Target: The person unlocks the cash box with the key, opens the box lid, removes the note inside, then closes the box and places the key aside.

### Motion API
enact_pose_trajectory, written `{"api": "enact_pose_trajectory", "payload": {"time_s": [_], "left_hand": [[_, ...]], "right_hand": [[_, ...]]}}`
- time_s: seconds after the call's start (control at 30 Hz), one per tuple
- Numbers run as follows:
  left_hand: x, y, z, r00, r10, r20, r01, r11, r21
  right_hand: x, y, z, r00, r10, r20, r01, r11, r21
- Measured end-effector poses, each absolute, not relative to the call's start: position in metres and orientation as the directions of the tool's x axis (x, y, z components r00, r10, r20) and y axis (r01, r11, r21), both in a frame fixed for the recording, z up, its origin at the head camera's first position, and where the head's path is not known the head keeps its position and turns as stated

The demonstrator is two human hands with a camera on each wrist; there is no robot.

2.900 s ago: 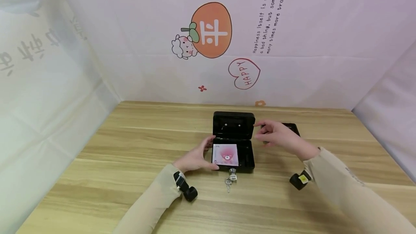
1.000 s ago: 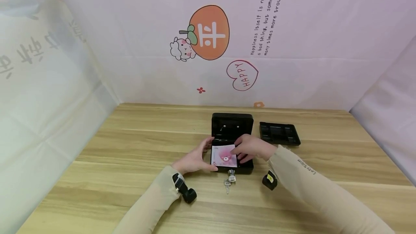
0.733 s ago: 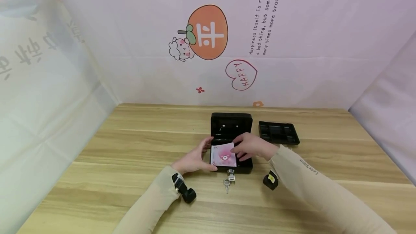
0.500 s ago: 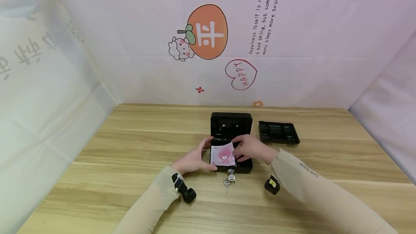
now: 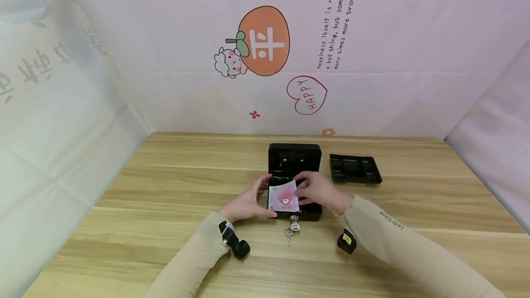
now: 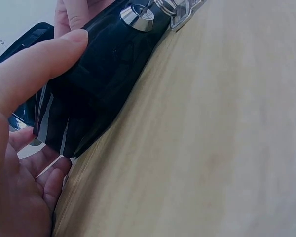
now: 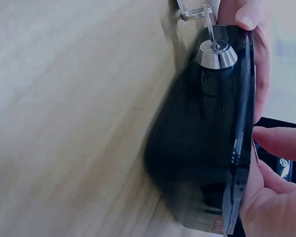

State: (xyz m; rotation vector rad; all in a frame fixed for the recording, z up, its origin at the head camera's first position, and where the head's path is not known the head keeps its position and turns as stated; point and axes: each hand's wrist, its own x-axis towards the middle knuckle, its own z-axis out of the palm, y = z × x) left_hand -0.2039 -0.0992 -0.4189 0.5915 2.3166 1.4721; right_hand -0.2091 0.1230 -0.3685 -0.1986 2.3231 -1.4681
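A black cash box (image 5: 278,154) stands on the table with its lid raised. Inside, at the left, lies a pink printed banknote (image 5: 285,197), its right edge bent upward. My left hand (image 5: 246,202) grips the left side of the box, thumb at the front rim and fingers toward the back. Reaching in from the right, my right hand (image 5: 319,191) pinches the right edge of the note between thumb and fingers. A silver lock (image 7: 216,57) on the front wall holds a key, and a second key (image 5: 289,236) hangs below on a ring.
Behind and to the right of the box lies a black compartment tray (image 5: 356,169). The wooden table (image 5: 174,169) ends against a white printed curtain (image 5: 198,100). Black wrist cameras are strapped to both sleeves.
My right hand has come from beside the tray into the box and drawn the note's right edge up and slightly left. The left hand keeps its hold on the box.
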Motion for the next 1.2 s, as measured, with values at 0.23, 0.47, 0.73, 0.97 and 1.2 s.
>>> {"api": "enact_pose_trajectory", "payload": {"time_s": [0.23, 0.47, 0.73, 0.97, 1.2], "left_hand": [[-0.204, -0.098, -0.420, -0.860, 0.508, -0.046, 0.172, 0.374, 0.911], [-0.205, -0.098, -0.422, -0.859, 0.509, -0.054, 0.161, 0.369, 0.915], [-0.203, -0.098, -0.420, -0.865, 0.498, -0.060, 0.170, 0.403, 0.900], [-0.203, -0.098, -0.419, -0.865, 0.498, -0.056, 0.174, 0.404, 0.898], [-0.203, -0.098, -0.419, -0.856, 0.515, -0.044, 0.181, 0.378, 0.908]], "right_hand": [[-0.209, 0.125, -0.372, -0.929, -0.298, -0.219, 0.095, 0.381, -0.920], [-0.208, 0.127, -0.371, -0.941, -0.282, -0.185, 0.083, 0.339, -0.937], [-0.210, 0.142, -0.366, -0.952, -0.246, -0.182, 0.102, 0.306, -0.947], [-0.208, 0.157, -0.366, -0.952, -0.241, -0.189, 0.119, 0.279, -0.953], [-0.203, 0.175, -0.370, -0.947, -0.264, -0.181, 0.119, 0.234, -0.965]]}}
